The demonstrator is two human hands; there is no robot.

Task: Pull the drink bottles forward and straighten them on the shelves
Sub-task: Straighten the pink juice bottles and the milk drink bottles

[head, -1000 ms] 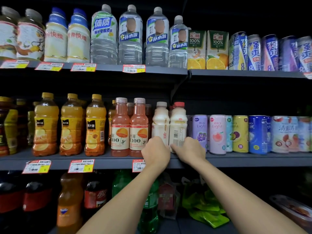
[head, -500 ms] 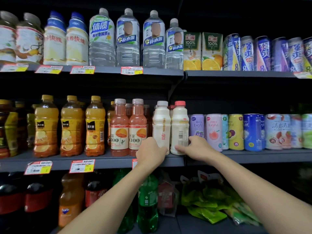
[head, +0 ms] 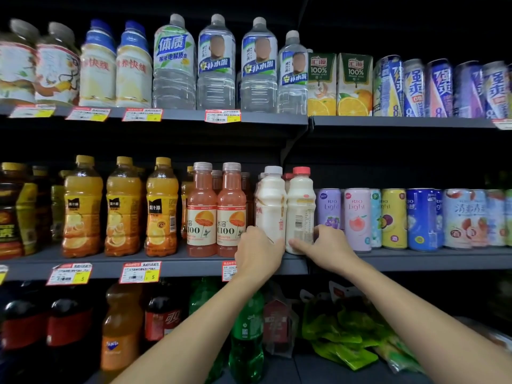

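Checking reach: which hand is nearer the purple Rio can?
Right. The right hand partly covers the purple Rio can; the left hand grips the white-capped bottle, farther left.

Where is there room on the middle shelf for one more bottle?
Only thin bare strips: along the middle shelf front, before the orange juice bottles and before the cans. A hand passes best above the short cans, under the top shelf. Crowded: the two milky bottles that the left hand and right hand grip, squeezed between pink bottles and cans.

Front-lit bottles (head: 271, 206) against black recesses; edges bow and blur, perhaps from head motion.
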